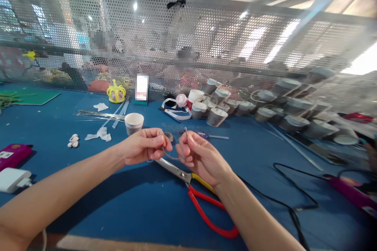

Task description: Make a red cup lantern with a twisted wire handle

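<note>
Between my two hands runs a thin grey wire-like strand (172, 158), curved downward in the middle. My left hand (147, 144) pinches one end of it between thumb and fingers. The other end sticks up from the closed fingers of my right hand (200, 153). Beneath them lie large scissors (185, 176) with one red and one yellow handle, partly covered by my right hand and forearm. Just behind my left hand stands a small grey cup (134, 122) with a white rim. A small coil of similar strand (169, 136) rests behind my fingers.
Many small grey cups (217, 117) are heaped at the back right. A glue gun or similar tool (206, 135) lies behind my right hand. A yellow crown-shaped piece (116, 92) and a lit phone (141, 88) stand by the perforated screen (220, 39). Black cable (282, 200) crosses the right side.
</note>
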A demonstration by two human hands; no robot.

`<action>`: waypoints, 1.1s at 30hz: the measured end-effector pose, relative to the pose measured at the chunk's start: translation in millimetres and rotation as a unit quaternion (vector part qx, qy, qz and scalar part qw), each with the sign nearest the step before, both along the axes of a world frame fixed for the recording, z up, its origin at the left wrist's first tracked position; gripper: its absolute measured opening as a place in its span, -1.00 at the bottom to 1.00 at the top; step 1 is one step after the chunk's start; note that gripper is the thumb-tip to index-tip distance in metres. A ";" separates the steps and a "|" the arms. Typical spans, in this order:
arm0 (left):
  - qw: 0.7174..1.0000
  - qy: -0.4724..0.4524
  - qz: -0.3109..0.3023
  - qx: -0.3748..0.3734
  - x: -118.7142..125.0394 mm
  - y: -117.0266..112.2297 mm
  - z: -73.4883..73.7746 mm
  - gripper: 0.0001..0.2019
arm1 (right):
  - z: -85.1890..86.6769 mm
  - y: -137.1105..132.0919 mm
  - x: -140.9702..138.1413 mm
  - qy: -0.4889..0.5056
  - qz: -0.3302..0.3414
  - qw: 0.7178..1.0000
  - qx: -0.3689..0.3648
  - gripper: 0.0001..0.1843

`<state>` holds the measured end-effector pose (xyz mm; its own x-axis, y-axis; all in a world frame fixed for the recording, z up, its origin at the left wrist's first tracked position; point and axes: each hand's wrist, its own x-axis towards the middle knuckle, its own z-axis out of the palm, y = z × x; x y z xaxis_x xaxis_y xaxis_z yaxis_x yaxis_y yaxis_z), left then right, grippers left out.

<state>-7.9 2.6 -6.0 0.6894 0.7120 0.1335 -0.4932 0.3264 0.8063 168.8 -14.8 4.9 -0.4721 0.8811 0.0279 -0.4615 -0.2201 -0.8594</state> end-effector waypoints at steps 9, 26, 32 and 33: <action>0.999 0.006 -0.042 0.012 -1.0 -0.5 -1.2 -0.79 | 3.1 -5.9 -1.0 -0.031 0.012 0.999 0.027 -0.77; 0.998 0.017 0.046 -0.026 -2.0 7.9 -1.7 -0.81 | 0.9 1.3 0.0 -0.011 -0.041 0.999 0.025 -0.81; 0.997 0.010 0.069 -0.028 -1.9 7.1 -4.6 -0.86 | -2.6 3.8 0.2 -0.019 -0.034 0.999 0.025 -0.84; 0.997 0.011 0.075 -0.028 -2.2 7.4 -4.7 -0.85 | -3.2 4.1 0.1 -0.017 -0.034 0.999 0.025 -0.84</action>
